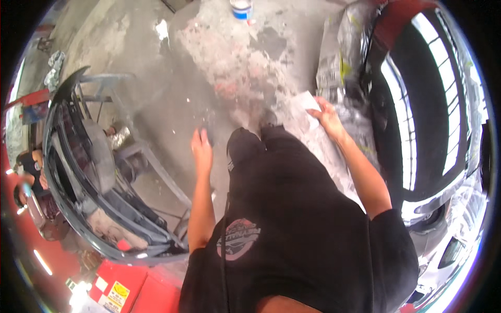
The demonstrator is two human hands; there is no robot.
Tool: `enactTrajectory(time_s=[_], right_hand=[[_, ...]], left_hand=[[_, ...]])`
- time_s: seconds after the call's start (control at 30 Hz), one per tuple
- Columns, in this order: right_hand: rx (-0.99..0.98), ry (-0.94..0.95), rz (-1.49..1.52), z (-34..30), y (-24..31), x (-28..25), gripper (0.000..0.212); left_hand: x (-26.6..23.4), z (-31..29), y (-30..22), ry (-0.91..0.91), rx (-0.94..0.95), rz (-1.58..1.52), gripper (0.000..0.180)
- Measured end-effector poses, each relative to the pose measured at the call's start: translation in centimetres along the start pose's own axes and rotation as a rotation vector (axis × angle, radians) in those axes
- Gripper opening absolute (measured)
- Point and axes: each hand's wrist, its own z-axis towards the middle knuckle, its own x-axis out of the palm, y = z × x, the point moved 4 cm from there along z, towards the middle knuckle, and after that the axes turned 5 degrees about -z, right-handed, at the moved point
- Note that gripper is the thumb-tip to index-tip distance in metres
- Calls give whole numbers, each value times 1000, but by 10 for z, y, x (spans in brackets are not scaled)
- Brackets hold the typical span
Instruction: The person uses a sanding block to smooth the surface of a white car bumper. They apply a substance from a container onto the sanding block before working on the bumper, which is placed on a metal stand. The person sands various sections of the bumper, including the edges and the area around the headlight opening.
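My right hand (329,119) is closed on a white sheet (304,101), pinched between thumb and fingers. It is held out over the floor, to the left of a plastic-wrapped part. My left hand (202,148) hangs over the grey floor with its fingers curled together. A dark patch shows beside those fingertips, but I cannot make out whether it is something held. On the left, a dark car bumper (78,201) rests on a grey metal stand (156,175), apart from my left hand.
A car with a black roof (394,130) stands close on the right, near plastic sheeting (339,68). Red boxes (156,295) sit at the lower left. A white and blue tub (241,9) is on the stained floor ahead. Another person (32,169) is at the far left.
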Motion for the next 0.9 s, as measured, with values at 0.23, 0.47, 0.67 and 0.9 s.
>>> enactTrajectory(time_s=[0.23,0.47,0.67,0.9], right_hand=[[580,94,-1085,59,-39,13,42],[353,-11,-485,187,60,53,49],[405,-364,-460,237,135,9,45],[241,-292,-387,575,118,-75,43]], left_hand=[[64,94,106,504,-238,238,43],[70,331,2,564,-122,394,34],[76,460,-81,584,-66,272,33],[137,575,-107,239,-790,-697,21]])
